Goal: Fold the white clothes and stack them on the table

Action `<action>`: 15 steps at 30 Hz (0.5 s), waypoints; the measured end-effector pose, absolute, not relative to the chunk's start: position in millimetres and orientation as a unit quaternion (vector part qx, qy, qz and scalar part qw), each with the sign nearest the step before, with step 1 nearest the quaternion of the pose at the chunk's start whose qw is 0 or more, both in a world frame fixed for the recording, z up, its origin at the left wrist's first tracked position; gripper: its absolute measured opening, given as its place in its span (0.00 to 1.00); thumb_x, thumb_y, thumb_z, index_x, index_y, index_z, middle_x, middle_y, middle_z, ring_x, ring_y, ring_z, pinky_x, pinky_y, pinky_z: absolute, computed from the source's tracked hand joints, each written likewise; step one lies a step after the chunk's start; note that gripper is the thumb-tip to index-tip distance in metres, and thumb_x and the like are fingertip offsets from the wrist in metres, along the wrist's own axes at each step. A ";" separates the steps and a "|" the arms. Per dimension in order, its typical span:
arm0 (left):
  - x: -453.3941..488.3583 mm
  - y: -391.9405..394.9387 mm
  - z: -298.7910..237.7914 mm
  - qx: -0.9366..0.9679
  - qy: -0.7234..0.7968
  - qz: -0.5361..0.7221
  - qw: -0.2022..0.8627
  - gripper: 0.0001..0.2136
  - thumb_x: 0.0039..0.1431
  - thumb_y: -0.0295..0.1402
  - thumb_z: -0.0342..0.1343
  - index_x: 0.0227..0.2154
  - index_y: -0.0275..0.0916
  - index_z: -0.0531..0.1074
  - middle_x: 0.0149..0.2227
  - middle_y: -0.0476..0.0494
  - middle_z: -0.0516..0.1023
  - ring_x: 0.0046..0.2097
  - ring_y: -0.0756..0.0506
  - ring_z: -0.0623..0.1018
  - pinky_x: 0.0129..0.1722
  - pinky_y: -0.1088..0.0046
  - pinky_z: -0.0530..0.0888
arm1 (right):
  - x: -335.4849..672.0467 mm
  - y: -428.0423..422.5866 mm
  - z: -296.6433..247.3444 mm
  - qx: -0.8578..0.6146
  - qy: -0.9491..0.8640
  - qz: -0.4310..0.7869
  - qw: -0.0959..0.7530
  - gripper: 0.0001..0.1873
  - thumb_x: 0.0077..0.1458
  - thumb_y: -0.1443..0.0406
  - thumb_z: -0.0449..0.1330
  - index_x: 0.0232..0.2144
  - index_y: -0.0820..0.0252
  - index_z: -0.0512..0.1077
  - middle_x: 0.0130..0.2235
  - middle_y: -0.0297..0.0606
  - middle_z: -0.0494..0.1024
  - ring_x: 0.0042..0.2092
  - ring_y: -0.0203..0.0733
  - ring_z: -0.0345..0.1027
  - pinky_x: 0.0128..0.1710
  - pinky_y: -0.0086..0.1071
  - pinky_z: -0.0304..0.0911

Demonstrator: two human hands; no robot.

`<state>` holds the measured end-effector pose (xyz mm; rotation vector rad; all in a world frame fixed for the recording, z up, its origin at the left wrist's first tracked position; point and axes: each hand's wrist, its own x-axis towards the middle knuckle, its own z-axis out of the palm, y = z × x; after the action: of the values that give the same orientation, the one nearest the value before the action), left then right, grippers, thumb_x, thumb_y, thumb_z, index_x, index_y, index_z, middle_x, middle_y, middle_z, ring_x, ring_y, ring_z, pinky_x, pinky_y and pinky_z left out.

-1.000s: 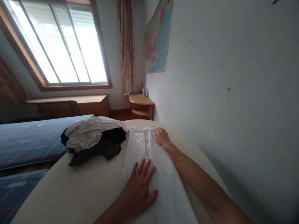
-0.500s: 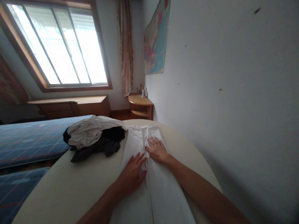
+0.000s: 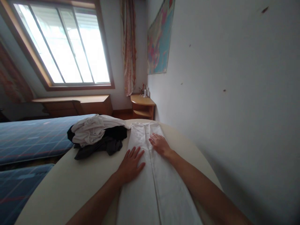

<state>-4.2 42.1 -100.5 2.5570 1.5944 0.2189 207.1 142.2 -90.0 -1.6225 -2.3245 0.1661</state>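
Note:
A pair of white trousers (image 3: pixel 140 193) lies lengthwise on the round cream table (image 3: pixel 93 175), its waist end away from me and a dark gap running between the two legs. My left hand (image 3: pixel 131 164) rests on the left leg near its outer edge, fingers spread and flat. On the upper right part, my right hand (image 3: pixel 160 144) lies with its fingers stretched out over the cloth. Neither hand grips anything. The near ends of the legs run out of the bottom of the view.
A heap of white and dark clothes (image 3: pixel 98 134) sits at the table's far left. Beyond the left edge are blue checked mattresses (image 3: pixel 35 134). A white wall (image 3: pixel 222 131) closes in on the right. A corner shelf (image 3: pixel 142 100) stands at the back.
My left hand has slid away from me and left, towards the trousers' outer edge. My right hand has shifted slightly away from me and right. The view has turned a little.

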 end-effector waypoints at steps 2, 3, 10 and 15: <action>-4.0 45.1 -99.4 0.845 0.527 0.066 0.058 0.28 0.69 0.47 0.41 0.68 0.44 0.53 0.72 0.42 0.48 0.72 0.37 0.47 0.68 0.51 0.47 | 205.2 127.4 -90.8 -0.592 -0.791 0.048 0.144 0.31 0.68 0.50 0.40 0.63 0.57 0.64 0.69 0.44 0.57 0.68 0.48 0.49 0.67 0.44 0.43; -4.1 46.8 -99.4 0.845 0.528 0.063 0.055 0.28 0.69 0.47 0.41 0.68 0.43 0.53 0.72 0.42 0.49 0.72 0.37 0.47 0.68 0.51 0.47 | 204.3 118.7 -92.9 -0.611 -0.779 0.054 0.131 0.32 0.68 0.48 0.41 0.64 0.56 0.62 0.69 0.44 0.56 0.69 0.51 0.48 0.66 0.47 0.42; -6.7 70.2 -108.0 0.855 0.511 0.079 0.035 0.28 0.69 0.47 0.42 0.68 0.42 0.54 0.71 0.42 0.50 0.71 0.37 0.48 0.68 0.52 0.48 | 203.8 87.2 -111.4 -0.643 -0.758 0.087 0.066 0.41 0.63 0.40 0.39 0.71 0.53 0.48 0.72 0.40 0.42 0.72 0.59 0.29 0.68 0.56 0.26; -5.2 94.2 -107.0 0.858 0.507 0.083 0.004 0.27 0.69 0.46 0.43 0.67 0.41 0.56 0.70 0.39 0.53 0.71 0.36 0.52 0.67 0.50 0.52 | 204.4 111.9 -102.2 -0.635 -0.766 0.096 0.042 0.43 0.63 0.40 0.36 0.71 0.55 0.44 0.73 0.40 0.38 0.72 0.58 0.25 0.67 0.55 0.23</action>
<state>-5.2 94.2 -107.0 2.6878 1.5889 0.2602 204.4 111.9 -102.2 -1.9426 -2.3441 0.2925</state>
